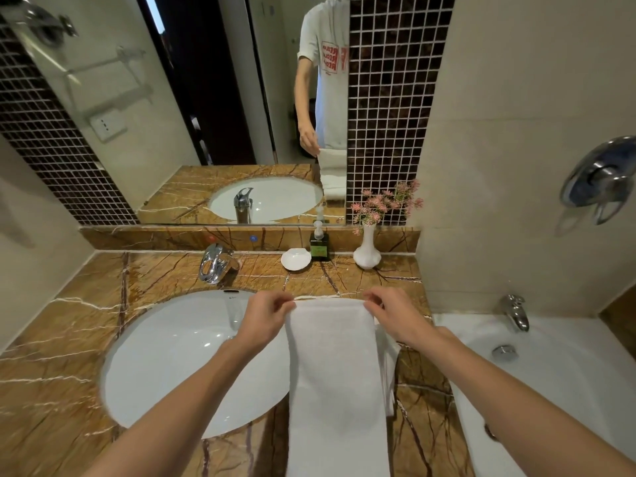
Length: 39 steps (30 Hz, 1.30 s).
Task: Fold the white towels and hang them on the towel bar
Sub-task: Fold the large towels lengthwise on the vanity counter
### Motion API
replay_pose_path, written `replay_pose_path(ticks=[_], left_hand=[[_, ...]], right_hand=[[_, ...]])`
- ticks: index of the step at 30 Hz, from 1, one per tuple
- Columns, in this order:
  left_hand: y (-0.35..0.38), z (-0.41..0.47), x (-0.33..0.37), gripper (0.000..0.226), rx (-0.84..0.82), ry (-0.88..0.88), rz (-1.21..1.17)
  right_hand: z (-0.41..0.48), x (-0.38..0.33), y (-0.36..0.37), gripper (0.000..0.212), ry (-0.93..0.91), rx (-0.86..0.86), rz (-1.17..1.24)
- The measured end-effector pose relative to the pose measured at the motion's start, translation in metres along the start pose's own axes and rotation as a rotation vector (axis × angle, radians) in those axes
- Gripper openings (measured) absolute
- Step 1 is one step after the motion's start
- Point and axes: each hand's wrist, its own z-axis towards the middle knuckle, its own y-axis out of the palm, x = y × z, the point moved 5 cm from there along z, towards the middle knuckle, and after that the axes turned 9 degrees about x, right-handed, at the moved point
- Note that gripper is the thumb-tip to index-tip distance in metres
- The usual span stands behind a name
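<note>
Left hand [266, 316] and right hand [395, 316] each pinch one top corner of a white towel [334, 380], with thumb and fingers curled on its edge. The towel is a long, narrow folded strip that runs from the hands out past the bottom of the view. It crosses the marble counter [62, 356] and covers the right rim of the sink [172, 359]. More white cloth shows just beside its right edge, and I cannot tell whether it is the same towel. The bathtub [568, 390] sits to the right. Farther back stand the faucet [216, 263], a white soap dish [296, 259], a dark pump bottle [319, 244] and a white vase [367, 251] of pink flowers. Behind them, the mirror [206, 98] shows the towel hanging from a hand down to the counter.
</note>
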Motion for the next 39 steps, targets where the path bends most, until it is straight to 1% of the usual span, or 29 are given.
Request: replay_pose_path(ticks=[3,6,9,14,19,22,25,29,31,33,39], left_hand=[[-0.023,-0.003,-0.002,0.017,0.074,0.006,0.003],[-0.053,-0.011,-0.007,0.018,0.150,-0.006,-0.042],[-0.090,-0.025,-0.017,0.018,0.258,-0.035,-0.038],[-0.172,-0.071,-0.044,0.014,0.488,-0.122,-0.015],[-0.247,-0.129,-0.068,0.012,0.671,-0.199,0.032],[-0.282,-0.164,-0.085,0.013,0.734,-0.255,0.016],[-0.314,-0.199,-0.107,0.021,0.795,-0.327,0.002],[-0.346,-0.238,-0.139,0.018,0.876,-0.418,-0.018],[-0.358,-0.254,-0.154,0.015,0.908,-0.456,-0.009],[-0.367,-0.269,-0.168,0.011,0.903,-0.486,-0.003],[-0.392,-0.299,-0.206,0.011,0.946,-0.560,0.000]], right_hand=[[0.011,-0.023,0.001,0.019,-0.048,-0.014,0.018],[0.025,-0.052,0.007,0.018,-0.112,-0.009,0.038],[0.035,-0.085,0.018,0.016,-0.201,0.002,0.053],[0.038,-0.169,0.053,0.014,-0.491,-0.024,0.119],[0.025,-0.254,0.092,0.017,-0.722,-0.068,0.166],[0.010,-0.303,0.119,0.016,-0.812,-0.114,0.178],[-0.010,-0.348,0.148,0.014,-0.879,-0.145,0.181],[-0.037,-0.398,0.183,0.015,-0.970,-0.187,0.158],[-0.047,-0.417,0.199,0.015,-0.996,-0.196,0.152],[-0.056,-0.434,0.214,0.016,-1.024,-0.207,0.154],[-0.069,-0.469,0.259,0.020,-1.064,-0.272,0.108]])
